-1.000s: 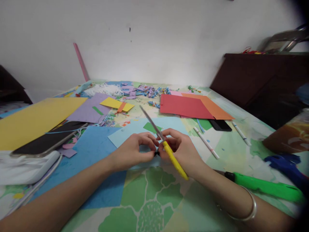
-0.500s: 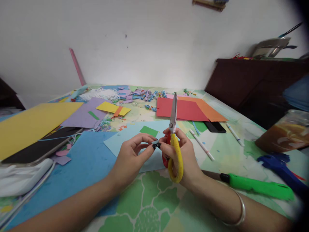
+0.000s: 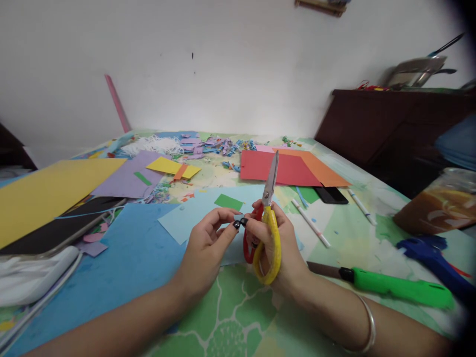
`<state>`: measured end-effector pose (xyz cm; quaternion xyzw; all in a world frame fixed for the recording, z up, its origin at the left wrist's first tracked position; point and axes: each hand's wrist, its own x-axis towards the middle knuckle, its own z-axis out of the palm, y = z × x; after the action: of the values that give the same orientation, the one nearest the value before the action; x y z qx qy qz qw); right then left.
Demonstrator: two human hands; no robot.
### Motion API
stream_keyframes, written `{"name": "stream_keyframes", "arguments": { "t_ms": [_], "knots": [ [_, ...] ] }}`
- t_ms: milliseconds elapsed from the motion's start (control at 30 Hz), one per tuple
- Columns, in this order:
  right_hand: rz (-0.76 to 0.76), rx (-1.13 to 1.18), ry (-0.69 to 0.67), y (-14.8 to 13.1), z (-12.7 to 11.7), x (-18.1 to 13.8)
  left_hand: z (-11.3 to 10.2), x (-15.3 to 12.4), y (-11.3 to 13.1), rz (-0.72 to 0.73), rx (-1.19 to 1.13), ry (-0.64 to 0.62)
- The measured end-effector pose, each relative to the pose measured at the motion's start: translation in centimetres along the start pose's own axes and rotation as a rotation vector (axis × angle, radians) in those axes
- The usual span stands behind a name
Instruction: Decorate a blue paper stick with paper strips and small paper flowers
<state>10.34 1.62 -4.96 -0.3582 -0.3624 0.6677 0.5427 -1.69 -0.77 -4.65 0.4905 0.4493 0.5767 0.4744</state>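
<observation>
My right hand is closed around scissors with one yellow and one red handle, blades shut and pointing up and away. My left hand is beside it, thumb and fingers pinched together with the right fingertips over something tiny that I cannot make out. Both hands hover above a light blue sheet that carries a small green rectangle.
Coloured paper covers the table: a yellow sheet, a lilac sheet, a dark blue sheet, red and orange sheets, scraps at the back. A phone lies left, another right. White pens, a green-handled knife and a jar lie right.
The scissors swung from lying slanted across my right hand to standing upright with the blades pointing away. My view tilted slightly, and my hands stayed pinched together.
</observation>
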Motion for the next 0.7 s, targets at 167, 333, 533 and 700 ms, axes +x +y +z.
{"name": "stream_keyframes", "arguments": {
  "t_ms": [167, 333, 533, 700],
  "knots": [
    [0.001, 0.016, 0.004, 0.1, 0.3, -0.3, 0.1, -0.5, -0.1, -0.051, 0.019, 0.006],
    [0.000, -0.016, -0.017, 0.3, 0.2, -0.2, 0.1, -0.5, -0.1, -0.053, 0.035, 0.002],
    [-0.119, -0.404, -0.135, -1.2, -0.2, 0.0, -0.8, 0.4, 0.4, 0.019, -0.017, 0.059],
    [-0.445, -0.998, -0.181, -2.3, -0.7, -0.7, -1.7, 1.1, 2.0, 0.123, -0.234, 0.151]
  ]
}}
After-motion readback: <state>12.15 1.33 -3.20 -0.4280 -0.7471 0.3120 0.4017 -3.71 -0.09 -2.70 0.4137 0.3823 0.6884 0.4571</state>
